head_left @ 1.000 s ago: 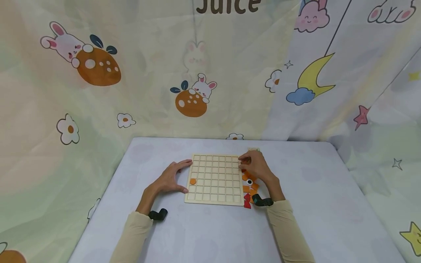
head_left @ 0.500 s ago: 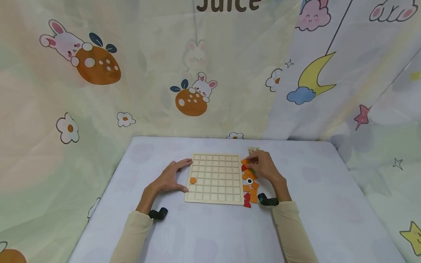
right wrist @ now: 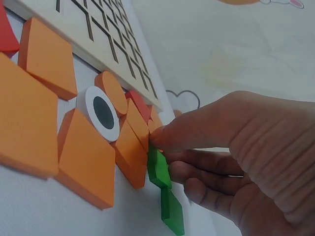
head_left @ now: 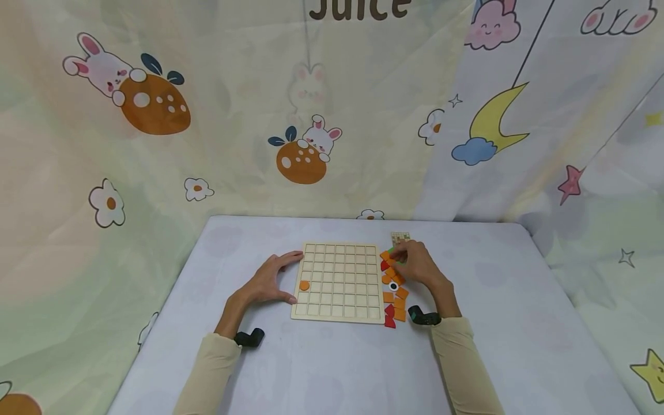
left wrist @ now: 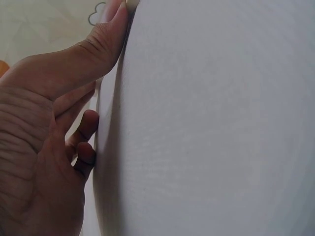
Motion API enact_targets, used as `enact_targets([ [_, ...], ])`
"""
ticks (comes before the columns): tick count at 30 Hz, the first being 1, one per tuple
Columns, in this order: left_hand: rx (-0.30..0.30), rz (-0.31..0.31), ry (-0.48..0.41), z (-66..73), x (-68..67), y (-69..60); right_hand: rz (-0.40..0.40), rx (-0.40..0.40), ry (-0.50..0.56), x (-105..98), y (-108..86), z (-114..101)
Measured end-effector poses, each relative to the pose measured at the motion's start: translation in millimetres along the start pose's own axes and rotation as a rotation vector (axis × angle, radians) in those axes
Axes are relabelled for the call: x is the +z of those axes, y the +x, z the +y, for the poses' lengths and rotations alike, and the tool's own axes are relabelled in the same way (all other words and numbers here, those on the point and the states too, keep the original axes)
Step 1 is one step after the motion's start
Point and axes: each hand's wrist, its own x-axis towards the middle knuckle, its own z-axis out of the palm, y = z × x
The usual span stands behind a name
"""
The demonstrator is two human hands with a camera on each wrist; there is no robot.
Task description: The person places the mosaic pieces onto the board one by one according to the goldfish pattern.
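Note:
A pale wooden grid board [head_left: 339,294] lies on the table with one round orange piece [head_left: 304,286] in a cell near its left side. The left hand [head_left: 267,280] rests at the board's left edge, thumb and fingers spread, touching the rim; the left wrist view [left wrist: 64,98] shows them from below. To the right of the board, the right hand [head_left: 417,262] is over the loose pieces with curled fingers. In the right wrist view, its thumb and fingertips pinch the upper end of a green tile [right wrist: 158,169]; the index fingertip is hidden. Another green tile [right wrist: 172,211] is just below.
Orange pieces [right wrist: 86,157], red pieces [head_left: 390,317] and a white ring-shaped piece with a dark centre [right wrist: 103,112] lie along the board's right edge. A small patterned card [head_left: 400,237] is behind the right hand. A printed cloth hangs behind the table.
The right hand has left the board's upper right edge and moved right to the loose pieces, uncovering orange and red ones. Green now shows by its fingertips. The left hand stays put.

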Motion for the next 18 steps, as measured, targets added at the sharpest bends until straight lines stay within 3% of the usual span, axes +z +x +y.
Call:
enact_targets([
  [18,-0.023,-0.002,0.007,1.8,-1.0,-0.9,-0.040,-0.028,-0.069,-0.8,6.4,0.5],
])
